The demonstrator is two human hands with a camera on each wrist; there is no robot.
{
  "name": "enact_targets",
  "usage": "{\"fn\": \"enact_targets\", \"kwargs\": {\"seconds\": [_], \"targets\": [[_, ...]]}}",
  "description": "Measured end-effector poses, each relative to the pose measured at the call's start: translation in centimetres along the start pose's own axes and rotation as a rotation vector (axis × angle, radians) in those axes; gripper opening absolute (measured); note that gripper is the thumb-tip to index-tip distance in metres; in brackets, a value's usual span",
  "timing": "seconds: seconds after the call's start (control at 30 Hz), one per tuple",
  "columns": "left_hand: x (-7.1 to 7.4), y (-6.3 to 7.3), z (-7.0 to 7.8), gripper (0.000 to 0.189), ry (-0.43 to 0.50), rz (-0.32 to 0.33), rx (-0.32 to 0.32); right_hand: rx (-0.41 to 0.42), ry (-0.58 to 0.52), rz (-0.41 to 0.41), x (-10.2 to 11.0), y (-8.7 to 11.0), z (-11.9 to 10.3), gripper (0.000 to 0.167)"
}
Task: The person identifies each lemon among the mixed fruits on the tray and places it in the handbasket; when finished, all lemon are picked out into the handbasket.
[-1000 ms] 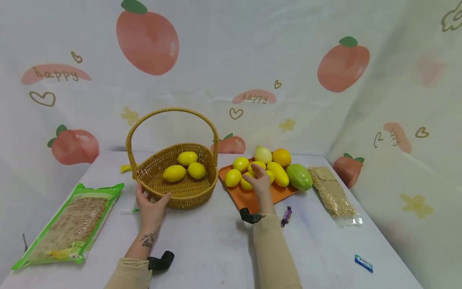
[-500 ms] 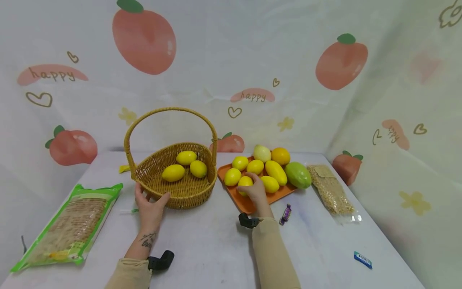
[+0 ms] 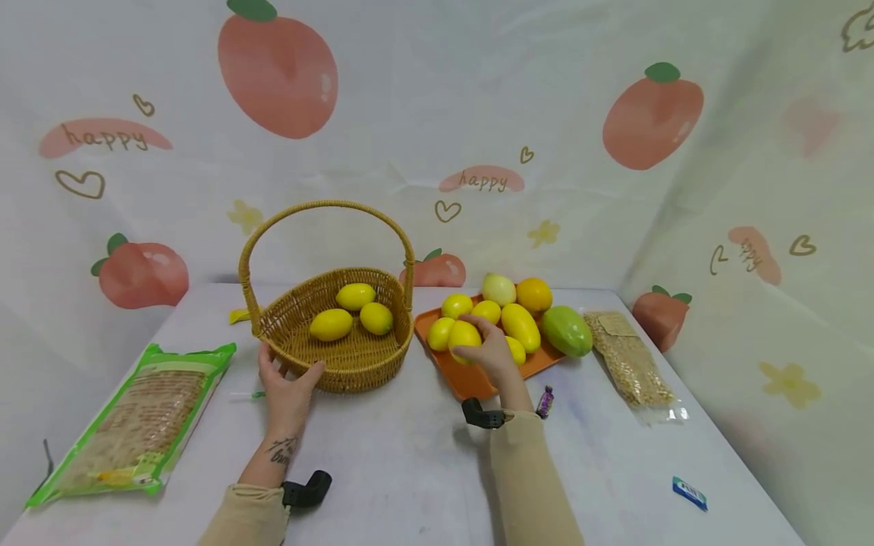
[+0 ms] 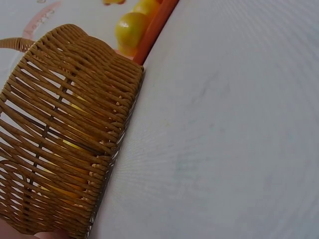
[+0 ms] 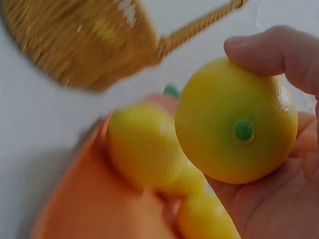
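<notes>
My right hand [image 3: 486, 350] grips a yellow lemon [image 3: 464, 336] and holds it just above the orange tray [image 3: 471, 379]; in the right wrist view the lemon [image 5: 234, 122] sits in my palm with the thumb [image 5: 279, 50] over its top. The tray holds several more lemons [image 3: 457, 306], an orange [image 3: 534, 295], a pale onion [image 3: 498, 289] and a green mango [image 3: 567, 331]. My left hand [image 3: 285, 383] holds the near rim of the wicker basket [image 3: 355, 368], which contains three lemons [image 3: 331, 324]. The left wrist view shows the basket's woven wall [image 4: 65, 149].
A green-edged packet [image 3: 133, 425] lies at the left of the white table [image 3: 410, 470]. A clear bag of beans [image 3: 628, 360] lies right of the tray. A purple candy [image 3: 545, 402] and a blue wrapper [image 3: 690, 493] lie on the table at the right.
My right hand closed round a lemon on the tray and lifted it slightly toward the basket. The left hand stayed on the basket rim.
</notes>
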State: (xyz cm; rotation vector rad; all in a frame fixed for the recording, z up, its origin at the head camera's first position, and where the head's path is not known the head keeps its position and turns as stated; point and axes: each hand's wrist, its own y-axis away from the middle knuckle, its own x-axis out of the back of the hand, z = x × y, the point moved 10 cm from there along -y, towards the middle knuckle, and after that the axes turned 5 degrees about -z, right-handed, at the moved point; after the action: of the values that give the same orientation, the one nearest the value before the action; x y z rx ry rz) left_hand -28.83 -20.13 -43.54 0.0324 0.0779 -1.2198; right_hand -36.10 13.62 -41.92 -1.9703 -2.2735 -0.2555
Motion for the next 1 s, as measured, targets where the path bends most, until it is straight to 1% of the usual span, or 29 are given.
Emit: {"fn": "enact_targets", "kwargs": {"seconds": [0.1, 0.2, 0.3, 0.4, 0.5, 0.6, 0.7, 0.77, 0.83, 0.93, 1.0], "targets": [[-0.1, 0.0, -0.1, 0.096, 0.0, -0.005, 0.004, 0.062, -0.037, -0.085, -1.6, -0.2, -2.2, 0.061], [-0.1, 0.0, -0.2, 0.096, -0.001, -0.006, 0.011, 0.126, -0.08, -0.18, -3.9, -0.6, -4.4, 0.061], [0.0, 0.0, -0.3, 0.096, -0.007, -0.003, 0.011, 0.18, -0.074, -0.255, -6.5, -1.2, -6.5, 0.06], [0.0, 0.1, -0.2, 0.096, -0.014, 0.001, 0.001, 0.211, -0.068, -0.32, -9.4, -2.1, -8.1, 0.06], [0.1, 0.2, -0.1, 0.096, -0.027, 0.0, -0.005, 0.22, -0.062, -0.378, -12.4, -3.0, -9.0, 0.059], [0.1, 0.2, -0.1, 0.096, -0.034, 0.001, -0.003, 0.207, -0.055, -0.432, -15.0, -3.7, -9.2, 0.057], [0.0, 0.3, -0.2, 0.096, -0.03, 0.005, -0.001, 0.206, -0.09, -0.488, -17.0, -4.0, -9.0, 0.057], [0.0, 0.3, -0.2, 0.096, -0.021, 0.006, -0.001, 0.221, -0.112, -0.498, -17.6, -4.0, -9.0, 0.057], [0.0, 0.3, -0.2, 0.096, -0.017, 0.005, 0.0, 0.241, -0.136, -0.48, -17.3, -3.9, -9.1, 0.058], [0.0, 0.3, -0.2, 0.096, -0.026, 0.003, -0.003, 0.272, -0.162, -0.407, -15.7, -3.5, -9.4, 0.056], [0.1, 0.2, 0.0, 0.096, -0.032, 0.001, -0.012, 0.291, -0.19, -0.353, -14.1, -3.0, -9.7, 0.055]]}}
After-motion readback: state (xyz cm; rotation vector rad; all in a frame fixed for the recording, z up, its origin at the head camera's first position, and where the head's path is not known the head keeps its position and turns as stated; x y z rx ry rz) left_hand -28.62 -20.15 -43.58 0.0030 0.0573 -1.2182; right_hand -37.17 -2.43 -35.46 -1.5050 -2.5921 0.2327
